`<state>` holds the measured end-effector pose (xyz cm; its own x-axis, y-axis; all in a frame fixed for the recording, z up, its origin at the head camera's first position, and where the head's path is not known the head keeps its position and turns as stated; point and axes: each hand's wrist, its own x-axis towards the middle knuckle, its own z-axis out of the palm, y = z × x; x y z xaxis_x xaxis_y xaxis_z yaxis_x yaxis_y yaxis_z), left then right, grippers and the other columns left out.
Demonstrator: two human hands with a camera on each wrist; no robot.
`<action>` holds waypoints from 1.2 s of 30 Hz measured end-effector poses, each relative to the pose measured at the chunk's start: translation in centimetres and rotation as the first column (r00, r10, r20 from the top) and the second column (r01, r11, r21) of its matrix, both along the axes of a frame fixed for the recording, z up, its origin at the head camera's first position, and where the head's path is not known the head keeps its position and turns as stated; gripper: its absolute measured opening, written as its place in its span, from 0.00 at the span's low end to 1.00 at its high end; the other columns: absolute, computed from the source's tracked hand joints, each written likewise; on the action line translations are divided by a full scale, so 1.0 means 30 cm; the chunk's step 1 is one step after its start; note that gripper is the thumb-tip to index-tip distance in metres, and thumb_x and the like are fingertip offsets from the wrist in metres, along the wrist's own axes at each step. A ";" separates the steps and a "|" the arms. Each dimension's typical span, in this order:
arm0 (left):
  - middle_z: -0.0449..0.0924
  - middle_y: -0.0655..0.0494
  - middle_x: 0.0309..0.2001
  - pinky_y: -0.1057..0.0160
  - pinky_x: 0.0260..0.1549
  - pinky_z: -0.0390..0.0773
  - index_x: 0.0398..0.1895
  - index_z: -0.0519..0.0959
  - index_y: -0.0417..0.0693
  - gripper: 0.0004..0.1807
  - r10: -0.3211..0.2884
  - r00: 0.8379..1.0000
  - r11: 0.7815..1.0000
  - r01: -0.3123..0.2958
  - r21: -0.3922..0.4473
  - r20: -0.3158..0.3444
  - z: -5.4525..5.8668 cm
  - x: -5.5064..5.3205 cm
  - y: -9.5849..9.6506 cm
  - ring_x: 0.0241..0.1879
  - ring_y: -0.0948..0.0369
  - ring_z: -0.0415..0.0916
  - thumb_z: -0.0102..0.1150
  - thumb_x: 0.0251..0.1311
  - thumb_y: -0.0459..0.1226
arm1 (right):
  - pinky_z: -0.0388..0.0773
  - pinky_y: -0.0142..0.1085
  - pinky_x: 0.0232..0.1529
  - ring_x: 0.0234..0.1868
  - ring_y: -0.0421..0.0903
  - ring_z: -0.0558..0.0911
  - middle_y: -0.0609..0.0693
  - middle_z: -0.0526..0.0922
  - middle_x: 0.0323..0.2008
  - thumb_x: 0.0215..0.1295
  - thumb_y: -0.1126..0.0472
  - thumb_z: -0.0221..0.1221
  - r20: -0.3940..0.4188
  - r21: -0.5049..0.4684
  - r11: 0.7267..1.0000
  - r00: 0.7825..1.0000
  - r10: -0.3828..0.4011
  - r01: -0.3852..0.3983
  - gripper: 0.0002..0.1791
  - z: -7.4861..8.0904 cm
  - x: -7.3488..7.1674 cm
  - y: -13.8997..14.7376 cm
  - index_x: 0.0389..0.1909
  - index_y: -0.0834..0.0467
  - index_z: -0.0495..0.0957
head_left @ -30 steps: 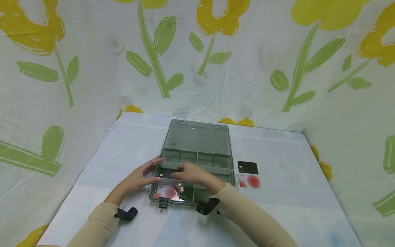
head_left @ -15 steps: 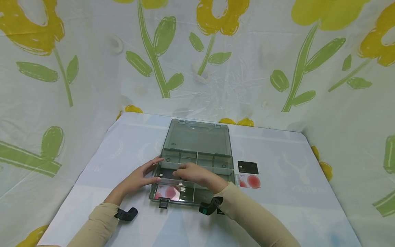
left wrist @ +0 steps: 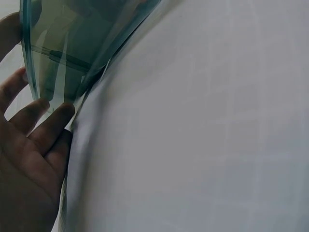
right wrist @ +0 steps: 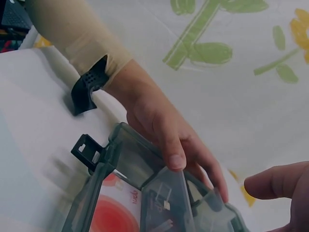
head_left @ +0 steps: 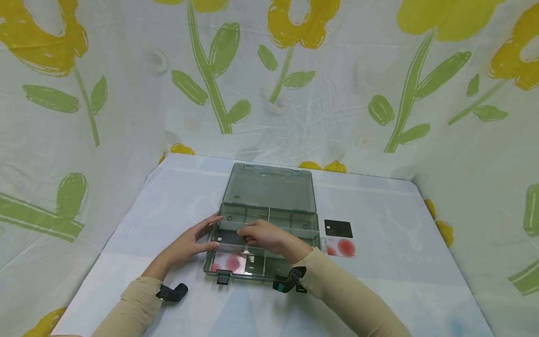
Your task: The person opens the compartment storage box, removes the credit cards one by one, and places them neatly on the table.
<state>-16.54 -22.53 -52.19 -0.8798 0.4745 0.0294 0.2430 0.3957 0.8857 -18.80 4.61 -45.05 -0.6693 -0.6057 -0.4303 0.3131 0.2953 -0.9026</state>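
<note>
A smoky-green divided box [head_left: 290, 274] lies with its lid [head_left: 269, 187] folded back. My left hand [head_left: 193, 241] rests at its left side, fingers spread; in the right wrist view its thumb [right wrist: 175, 157] touches a divider. My right hand [head_left: 265, 236] is over the middle left compartment, fingers bent, at the right end of a black card [head_left: 227, 237] lying there. Its fingertips are partly hidden, so a pinch cannot be made out. A white card with a pink circle [head_left: 229, 263] lies in the front left compartment.
Right of the box, a black card [head_left: 338, 228] and a white card with a red circle [head_left: 342, 246] lie on the pale table. The edge of a small black item [head_left: 301, 289] shows by the right wrist strap [head_left: 289, 280]. A flowered curtain [head_left: 337, 107] stands behind.
My right hand has drawn back slightly to the right and up along the black card, showing more of it. The card, the box and my left hand stay in place.
</note>
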 end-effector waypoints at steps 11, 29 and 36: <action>0.48 0.41 0.80 0.36 0.71 0.58 0.78 0.62 0.54 0.40 0.009 1.000 1.000 -0.009 -0.002 0.003 -0.004 -0.001 0.001 0.74 0.35 0.55 0.68 0.65 0.43 | 0.72 0.49 0.69 0.67 0.59 0.73 0.66 0.69 0.68 0.74 0.57 0.56 0.001 0.008 0.997 0.997 -0.080 0.080 0.35 0.000 0.015 0.009 0.71 0.77 0.59; 0.48 0.41 0.80 0.37 0.71 0.58 0.78 0.62 0.51 0.40 0.006 1.000 1.000 -0.006 0.004 0.007 0.001 0.001 0.001 0.74 0.35 0.54 0.68 0.65 0.42 | 0.77 0.50 0.64 0.63 0.59 0.78 0.64 0.73 0.67 0.75 0.55 0.59 -0.208 0.090 0.994 0.978 -0.034 0.054 0.31 -0.011 0.055 0.025 0.72 0.67 0.66; 0.47 0.41 0.81 0.35 0.71 0.57 0.78 0.62 0.52 0.40 0.005 1.000 1.000 -0.005 0.010 0.007 -0.002 0.000 0.000 0.74 0.34 0.53 0.68 0.66 0.42 | 0.77 0.54 0.62 0.67 0.60 0.73 0.61 0.73 0.68 0.74 0.55 0.58 -0.364 0.171 0.982 0.931 -0.012 0.080 0.29 -0.014 0.080 0.009 0.71 0.64 0.69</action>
<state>-16.53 -22.52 -52.25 -0.8822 0.4700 0.0279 0.2348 0.3878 0.8913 -16.40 4.88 -45.46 -0.8245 -0.5057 -0.2538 -0.0057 0.4560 -0.8900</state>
